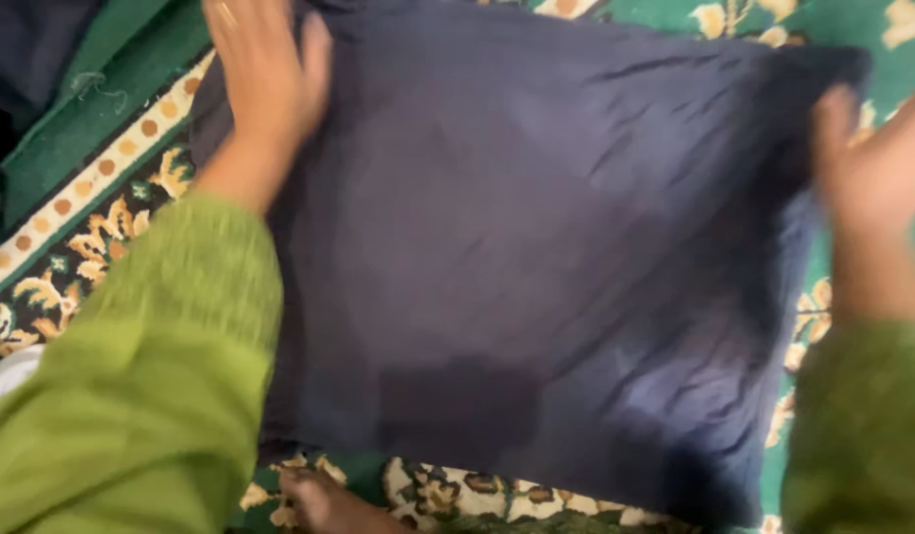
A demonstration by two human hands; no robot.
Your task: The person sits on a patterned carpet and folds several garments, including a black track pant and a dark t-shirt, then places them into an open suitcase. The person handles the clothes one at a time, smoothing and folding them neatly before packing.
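two hands on a dark navy cloth (536, 247) spread over the green patterned carpet (101, 198)
your left hand (264, 74) lies flat, fingers open, on its far corner; your right hand (868, 163) pinches the right edge

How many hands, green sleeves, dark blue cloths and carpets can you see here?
Hands: 2, the left hand and the right hand, both on the cloth
Green fabric sleeves: 2
Dark navy blue cloth, spread flat: 1
Green patterned carpet with floral border: 1
Total: 6
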